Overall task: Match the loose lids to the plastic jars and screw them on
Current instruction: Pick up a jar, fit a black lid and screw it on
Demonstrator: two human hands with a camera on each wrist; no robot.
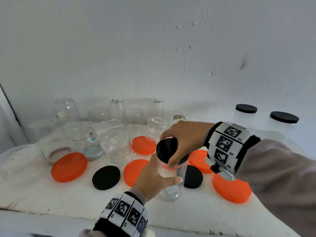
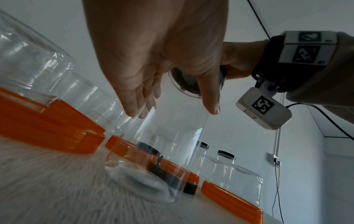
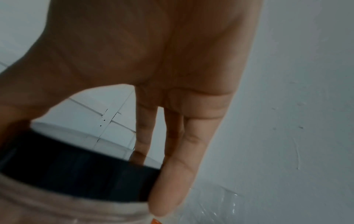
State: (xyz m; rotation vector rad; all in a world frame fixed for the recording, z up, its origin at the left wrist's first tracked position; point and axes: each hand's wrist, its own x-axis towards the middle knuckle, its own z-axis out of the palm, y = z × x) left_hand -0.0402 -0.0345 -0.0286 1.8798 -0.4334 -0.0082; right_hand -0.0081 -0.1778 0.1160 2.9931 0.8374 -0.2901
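On the white shelf (image 1: 51, 199), near its front edge, we hold a tall clear plastic jar (image 1: 168, 170) upright with our left hand (image 1: 153, 178), whose fingers and thumb curl around the jar's side. Our right hand (image 1: 184, 139) grips from above the round black lid (image 1: 166, 147) that sits on the jar's mouth, with the thumb and fingertips (image 3: 172, 189) pressing its ribbed rim. Around the jar lie flat orange lids (image 1: 69, 167) and loose black lids (image 1: 106, 177); behind stand upturned clear jars (image 1: 117, 147).
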